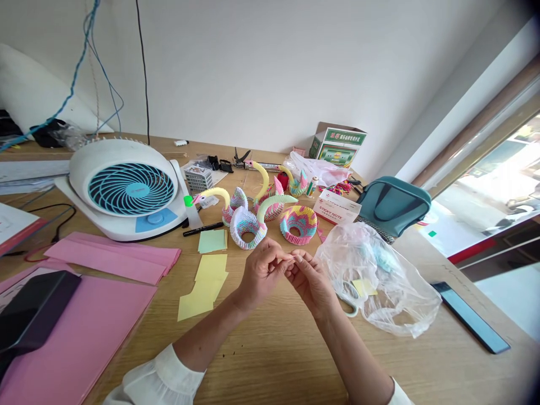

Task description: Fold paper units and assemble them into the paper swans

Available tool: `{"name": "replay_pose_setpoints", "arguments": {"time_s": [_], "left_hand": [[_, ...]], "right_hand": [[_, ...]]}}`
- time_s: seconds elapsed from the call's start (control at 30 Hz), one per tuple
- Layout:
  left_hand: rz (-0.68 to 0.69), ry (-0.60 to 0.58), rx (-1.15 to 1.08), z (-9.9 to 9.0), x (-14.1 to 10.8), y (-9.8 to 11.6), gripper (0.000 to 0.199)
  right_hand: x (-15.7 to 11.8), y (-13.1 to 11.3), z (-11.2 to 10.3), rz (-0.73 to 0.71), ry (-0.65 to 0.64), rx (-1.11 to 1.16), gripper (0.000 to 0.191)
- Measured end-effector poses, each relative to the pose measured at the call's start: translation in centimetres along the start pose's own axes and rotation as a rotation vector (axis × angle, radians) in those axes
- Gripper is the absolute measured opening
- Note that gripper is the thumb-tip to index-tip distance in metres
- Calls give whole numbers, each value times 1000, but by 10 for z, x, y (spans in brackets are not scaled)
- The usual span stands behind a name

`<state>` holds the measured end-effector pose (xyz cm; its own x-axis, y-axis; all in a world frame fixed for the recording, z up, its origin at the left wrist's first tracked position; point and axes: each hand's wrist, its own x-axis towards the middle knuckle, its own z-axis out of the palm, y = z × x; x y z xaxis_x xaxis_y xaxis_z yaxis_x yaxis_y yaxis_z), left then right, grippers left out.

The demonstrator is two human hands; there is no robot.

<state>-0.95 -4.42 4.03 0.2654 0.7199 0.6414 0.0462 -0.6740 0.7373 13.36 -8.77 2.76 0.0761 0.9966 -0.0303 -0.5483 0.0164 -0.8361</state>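
From head height I see 2 hands meeting over the table (261,363): left hand (264,265) and right hand (313,279), fingertips pinched together; I cannot tell what, if anything, is between them. Just beyond stand 4 swans (238,223), 3 yellow-necked and 1 green-necked, plus 1 bowl (311,226). 1 fan (137,191) stands left; 1 clear bag (392,315) and 1 phone (472,318) lie right.

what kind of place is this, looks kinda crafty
Most likely a paper-craft desk in a home or small office; I can't tell which. The paper swans, loose sticky notes and pink sheets point to it.
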Motion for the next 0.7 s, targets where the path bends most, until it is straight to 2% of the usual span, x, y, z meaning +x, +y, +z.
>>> {"name": "replay_pose_setpoints", "arguments": {"time_s": [0.1, 0.23, 0.53, 0.7], "left_hand": [[120, 47, 80, 1, -4, 3, 9], [169, 75, 124, 1, -7, 4, 6], [126, 34, 217, -1, -3, -4, 4], [78, 36, 216, 1, -2, -4, 4]], "right_hand": [[-2, 0, 10, 111, -13, 214, 21], [-3, -2, 17, 178, -44, 328, 24], [6, 6, 2, 223, -21, 315, 19], [7, 7, 4, 206, 2, 298, 19]]}}
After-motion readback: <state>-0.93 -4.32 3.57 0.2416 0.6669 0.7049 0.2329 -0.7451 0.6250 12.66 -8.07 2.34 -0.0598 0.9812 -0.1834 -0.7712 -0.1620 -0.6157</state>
